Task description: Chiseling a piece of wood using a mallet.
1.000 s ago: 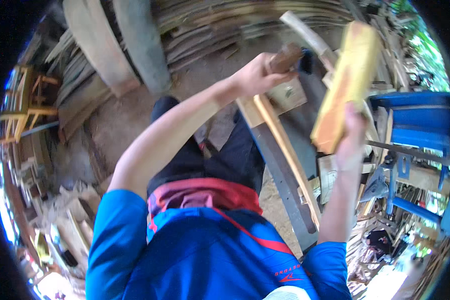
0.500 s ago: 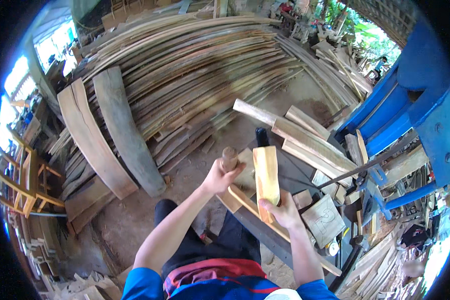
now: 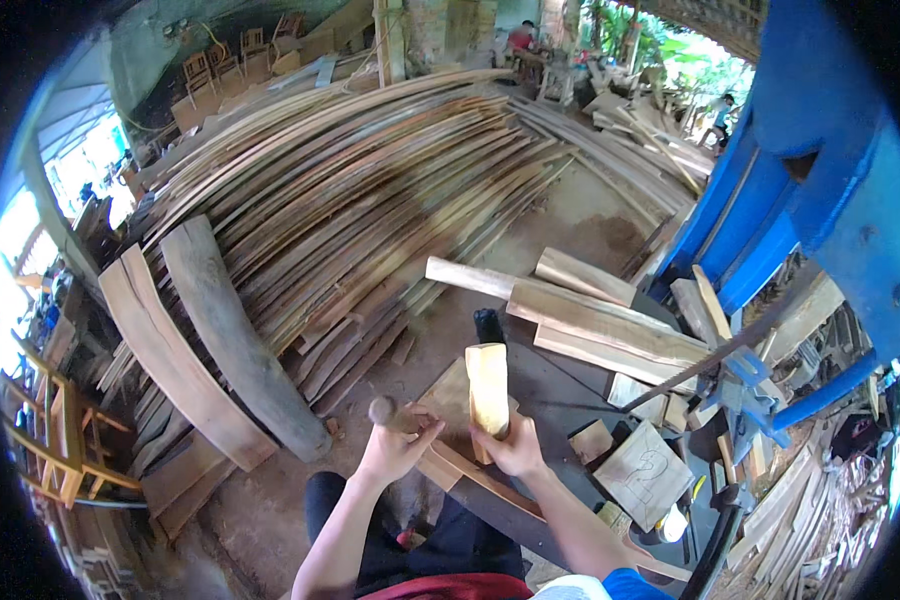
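Note:
My left hand (image 3: 398,456) is closed around a round-ended wooden handle (image 3: 382,408); its lower part is hidden by my fingers. To the right, my right hand (image 3: 516,447) grips a pale yellow wood block (image 3: 488,388) near its lower end, with the block's long side running away from me. A flat wooden board (image 3: 446,398) lies between and beyond my hands. Just past the block's far end is a black cylindrical part (image 3: 487,325). Beneath my right hand runs the wooden edge strip (image 3: 500,492) of a dark work surface.
A blue machine (image 3: 820,170) rises at the right, with a long dark bar reaching toward the bench. Beyond my hands lie several planks (image 3: 600,320). A square board with a drawn outline (image 3: 642,474) sits at right. Stacked long timber (image 3: 370,200) fills the background; two people sit far off.
The view has tilted up. My left hand and the wooden handle have drawn nearer and leftward. The block in my right hand has shifted left and nearer, with its angle changed.

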`<control>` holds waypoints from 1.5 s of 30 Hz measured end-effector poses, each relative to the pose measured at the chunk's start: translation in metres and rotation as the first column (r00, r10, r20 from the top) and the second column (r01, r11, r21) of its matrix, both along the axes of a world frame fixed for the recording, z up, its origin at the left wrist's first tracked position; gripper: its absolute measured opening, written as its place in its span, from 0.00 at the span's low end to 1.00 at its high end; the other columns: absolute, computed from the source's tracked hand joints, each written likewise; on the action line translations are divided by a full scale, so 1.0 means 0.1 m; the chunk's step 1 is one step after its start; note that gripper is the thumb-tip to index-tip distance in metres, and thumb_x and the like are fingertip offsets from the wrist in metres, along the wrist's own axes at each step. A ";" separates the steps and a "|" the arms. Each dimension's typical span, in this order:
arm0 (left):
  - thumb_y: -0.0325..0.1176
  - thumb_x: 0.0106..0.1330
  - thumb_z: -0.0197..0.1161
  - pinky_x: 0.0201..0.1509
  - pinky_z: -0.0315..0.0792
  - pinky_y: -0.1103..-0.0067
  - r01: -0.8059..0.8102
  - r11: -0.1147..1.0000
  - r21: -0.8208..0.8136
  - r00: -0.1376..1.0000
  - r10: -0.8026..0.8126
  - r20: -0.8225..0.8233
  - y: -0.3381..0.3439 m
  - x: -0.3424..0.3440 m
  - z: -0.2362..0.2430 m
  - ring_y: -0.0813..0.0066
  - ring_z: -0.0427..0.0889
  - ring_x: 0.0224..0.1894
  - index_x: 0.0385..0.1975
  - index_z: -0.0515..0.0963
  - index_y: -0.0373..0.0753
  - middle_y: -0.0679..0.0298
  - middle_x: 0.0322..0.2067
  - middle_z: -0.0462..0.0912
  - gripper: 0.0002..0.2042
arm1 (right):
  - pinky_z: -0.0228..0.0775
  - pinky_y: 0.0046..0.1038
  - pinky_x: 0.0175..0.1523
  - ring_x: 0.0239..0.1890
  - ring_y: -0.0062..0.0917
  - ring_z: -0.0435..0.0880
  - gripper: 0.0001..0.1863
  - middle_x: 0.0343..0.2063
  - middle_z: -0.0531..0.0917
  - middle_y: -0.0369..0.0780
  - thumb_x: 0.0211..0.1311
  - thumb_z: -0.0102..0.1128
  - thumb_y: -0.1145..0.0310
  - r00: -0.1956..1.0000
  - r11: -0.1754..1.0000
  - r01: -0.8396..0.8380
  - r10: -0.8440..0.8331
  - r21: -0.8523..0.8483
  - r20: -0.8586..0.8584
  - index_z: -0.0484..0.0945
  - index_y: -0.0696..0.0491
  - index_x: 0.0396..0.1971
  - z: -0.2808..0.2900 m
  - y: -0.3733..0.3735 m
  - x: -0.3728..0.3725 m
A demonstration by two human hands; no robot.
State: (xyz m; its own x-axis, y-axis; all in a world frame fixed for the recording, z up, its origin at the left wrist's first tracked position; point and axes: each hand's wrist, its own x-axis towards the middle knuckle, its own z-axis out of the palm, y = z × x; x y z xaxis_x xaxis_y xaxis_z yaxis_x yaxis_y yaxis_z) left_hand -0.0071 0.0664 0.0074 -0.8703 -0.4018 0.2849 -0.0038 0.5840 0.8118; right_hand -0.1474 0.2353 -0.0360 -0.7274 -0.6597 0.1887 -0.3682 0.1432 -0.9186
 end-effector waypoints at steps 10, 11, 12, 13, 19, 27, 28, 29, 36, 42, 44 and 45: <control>0.31 0.67 0.58 0.42 0.77 0.71 -0.019 0.998 0.055 0.978 0.007 0.208 0.02 0.12 -0.07 0.57 0.84 0.38 0.43 0.79 0.36 0.53 0.35 0.83 0.09 | 0.79 0.36 0.36 0.31 0.40 0.88 0.23 0.27 0.86 0.48 0.54 0.69 0.53 0.998 0.999 -0.020 0.023 0.049 -0.050 0.81 0.57 0.40 -0.05 0.01 -0.02; 0.32 0.67 0.57 0.43 0.77 0.70 -0.034 0.996 0.078 0.970 0.014 0.243 0.04 0.12 -0.05 0.56 0.84 0.39 0.44 0.79 0.36 0.52 0.36 0.83 0.10 | 0.79 0.36 0.36 0.31 0.40 0.88 0.23 0.27 0.86 0.47 0.54 0.69 0.53 0.998 0.998 -0.022 0.025 0.053 -0.054 0.81 0.57 0.40 -0.06 0.01 -0.02; 0.32 0.67 0.57 0.43 0.77 0.70 -0.033 0.996 0.080 0.969 0.012 0.246 0.04 0.12 -0.07 0.56 0.84 0.39 0.44 0.79 0.36 0.52 0.36 0.83 0.10 | 0.79 0.36 0.35 0.30 0.40 0.88 0.22 0.27 0.86 0.47 0.54 0.69 0.53 0.998 0.998 -0.023 0.026 0.059 -0.057 0.80 0.57 0.39 -0.08 0.02 -0.03; 0.34 0.68 0.57 0.43 0.76 0.69 -0.036 0.999 0.040 0.964 0.025 0.264 0.03 0.13 -0.09 0.54 0.84 0.39 0.44 0.79 0.37 0.52 0.36 0.83 0.10 | 0.79 0.36 0.35 0.30 0.40 0.88 0.22 0.27 0.86 0.47 0.54 0.69 0.53 0.998 0.998 -0.022 0.025 0.060 -0.055 0.80 0.57 0.39 -0.07 0.01 -0.02; 0.41 0.68 0.56 0.44 0.76 0.66 -0.028 0.997 -0.066 0.928 0.050 0.370 -0.01 0.15 -0.13 0.52 0.82 0.41 0.44 0.80 0.41 0.53 0.37 0.83 0.13 | 0.79 0.35 0.35 0.30 0.39 0.87 0.23 0.27 0.86 0.47 0.54 0.69 0.53 0.997 0.999 -0.040 0.042 0.034 -0.059 0.80 0.57 0.40 -0.02 0.03 -0.03; 0.42 0.69 0.55 0.46 0.77 0.66 -0.075 0.986 -0.151 0.927 0.125 0.355 0.02 0.15 -0.13 0.52 0.83 0.42 0.42 0.80 0.43 0.56 0.38 0.84 0.12 | 0.79 0.36 0.36 0.32 0.40 0.87 0.23 0.27 0.86 0.46 0.55 0.68 0.52 0.997 0.996 -0.063 0.066 0.067 -0.041 0.79 0.57 0.40 -0.05 0.02 -0.03; 0.42 0.70 0.54 0.46 0.76 0.66 -0.063 0.987 -0.150 0.924 0.115 0.365 0.03 0.14 -0.07 0.53 0.83 0.43 0.43 0.80 0.43 0.56 0.39 0.84 0.13 | 0.79 0.36 0.36 0.32 0.40 0.87 0.23 0.27 0.86 0.46 0.55 0.68 0.52 0.997 0.996 -0.063 0.066 0.069 -0.041 0.79 0.57 0.40 -0.04 0.03 -0.03; 0.43 0.70 0.54 0.47 0.76 0.66 -0.051 0.987 -0.150 0.921 0.105 0.374 0.03 0.14 -0.04 0.53 0.82 0.43 0.43 0.80 0.44 0.57 0.39 0.84 0.13 | 0.79 0.36 0.36 0.32 0.41 0.88 0.23 0.28 0.86 0.47 0.55 0.69 0.52 0.998 0.996 -0.061 0.062 0.058 -0.026 0.79 0.57 0.40 -0.03 0.03 -0.02; 0.43 0.70 0.53 0.47 0.76 0.66 -0.053 0.995 -0.087 0.862 0.089 0.499 0.03 0.15 -0.02 0.53 0.82 0.45 0.45 0.79 0.45 0.57 0.41 0.83 0.13 | 0.79 0.36 0.38 0.32 0.41 0.87 0.24 0.28 0.86 0.47 0.53 0.70 0.52 0.998 0.997 -0.048 0.051 0.064 -0.045 0.79 0.57 0.39 -0.08 0.02 -0.02; 0.41 0.70 0.53 0.47 0.76 0.66 -0.035 0.995 -0.089 0.909 0.069 0.411 0.02 0.15 -0.14 0.54 0.82 0.45 0.46 0.78 0.45 0.57 0.41 0.83 0.12 | 0.78 0.36 0.37 0.32 0.40 0.88 0.23 0.28 0.86 0.47 0.54 0.70 0.53 0.997 0.993 -0.077 0.078 0.093 -0.012 0.80 0.58 0.38 -0.03 0.05 -0.02; 0.39 0.72 0.52 0.47 0.75 0.68 -0.015 0.998 -0.061 0.917 0.038 0.398 0.00 0.15 -0.15 0.55 0.83 0.43 0.46 0.77 0.39 0.55 0.39 0.83 0.12 | 0.78 0.35 0.37 0.32 0.39 0.88 0.23 0.28 0.86 0.46 0.54 0.70 0.53 0.996 0.991 -0.077 0.081 0.106 -0.029 0.80 0.58 0.38 -0.01 0.04 -0.01; 0.39 0.72 0.52 0.47 0.75 0.68 -0.016 0.998 -0.060 0.917 0.039 0.398 -0.01 0.15 -0.17 0.55 0.83 0.43 0.46 0.77 0.39 0.55 0.39 0.83 0.12 | 0.78 0.35 0.37 0.32 0.39 0.88 0.22 0.28 0.86 0.46 0.54 0.70 0.53 0.996 0.990 -0.072 0.078 0.120 -0.047 0.80 0.58 0.38 0.00 0.05 -0.01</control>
State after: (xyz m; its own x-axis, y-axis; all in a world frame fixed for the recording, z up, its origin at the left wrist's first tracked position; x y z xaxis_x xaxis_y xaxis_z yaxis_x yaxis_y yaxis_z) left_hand 0.0080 0.0655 -0.0099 -0.9050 -0.4210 -0.0613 -0.3373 0.6223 0.7064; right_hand -0.1487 0.2400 -0.0358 -0.6665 -0.7318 0.1422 -0.4286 0.2200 -0.8763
